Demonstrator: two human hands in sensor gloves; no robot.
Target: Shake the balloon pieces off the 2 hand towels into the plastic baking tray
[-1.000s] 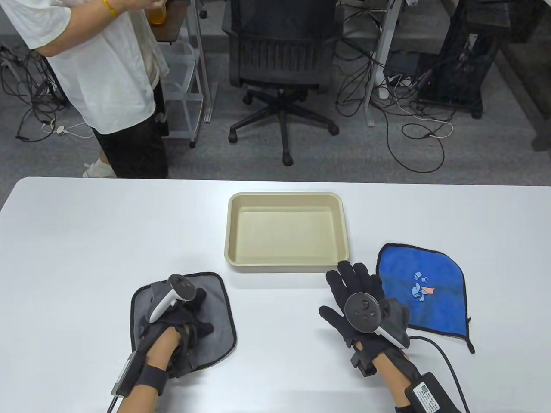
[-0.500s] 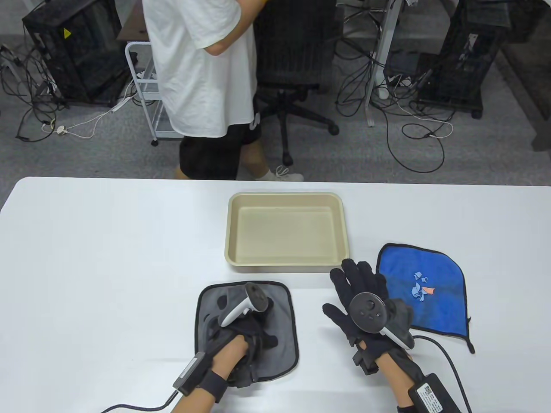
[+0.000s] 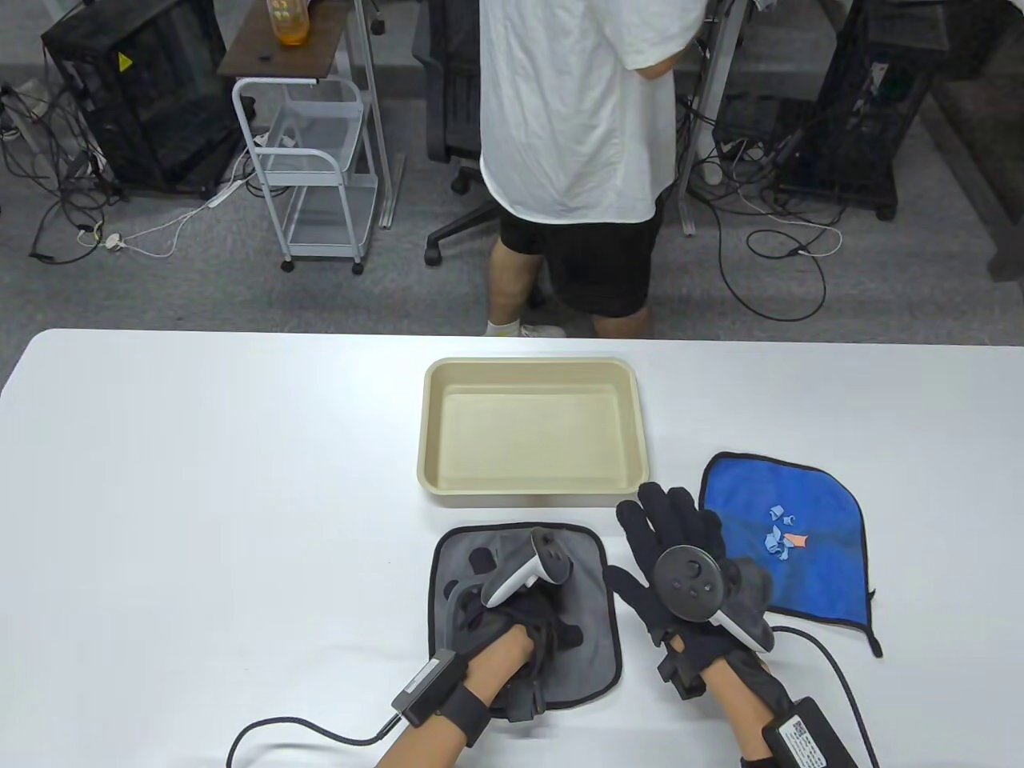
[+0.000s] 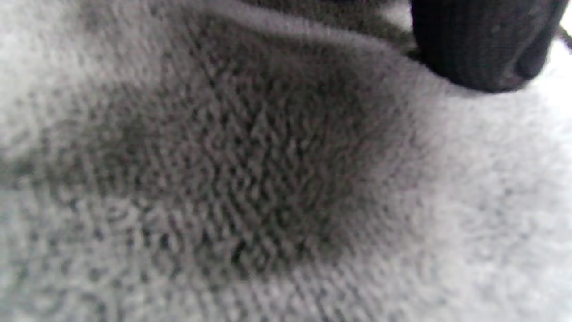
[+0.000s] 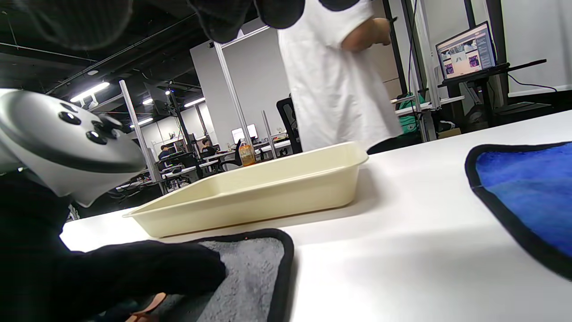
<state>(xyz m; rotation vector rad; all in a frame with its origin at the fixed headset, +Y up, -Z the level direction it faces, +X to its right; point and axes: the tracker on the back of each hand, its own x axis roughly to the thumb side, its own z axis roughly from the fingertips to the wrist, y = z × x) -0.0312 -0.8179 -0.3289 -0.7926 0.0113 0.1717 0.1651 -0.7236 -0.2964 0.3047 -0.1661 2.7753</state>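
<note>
A grey hand towel point(image 3: 588, 576) with black edging lies flat just in front of the beige plastic tray point(image 3: 428, 432). My left hand point(image 3: 512, 624) presses down on it with spread fingers. One fingertip point(image 4: 482, 44) rests on the grey pile point(image 4: 223, 179). A pinkish balloon piece point(image 5: 147, 308) peeks out beside that hand point(image 5: 111, 273). My right hand point(image 3: 668, 528) is open with straight fingers, between the grey towel and the blue towel point(image 3: 824, 560). It holds nothing. Small blue and orange balloon pieces point(image 3: 780, 540) lie on the blue towel. The tray looks empty.
A person in a white shirt point(image 3: 576, 120) stands close behind the table's far edge, behind the tray. A wire cart point(image 3: 320, 168) and cables are on the floor beyond. White tabletop point(image 3: 200, 480) stretches out to the left.
My left hand has slid the grey towel rightward across the table, to just in front of the tray. The right hand barely moved. The person walked from left to right behind the table.
</note>
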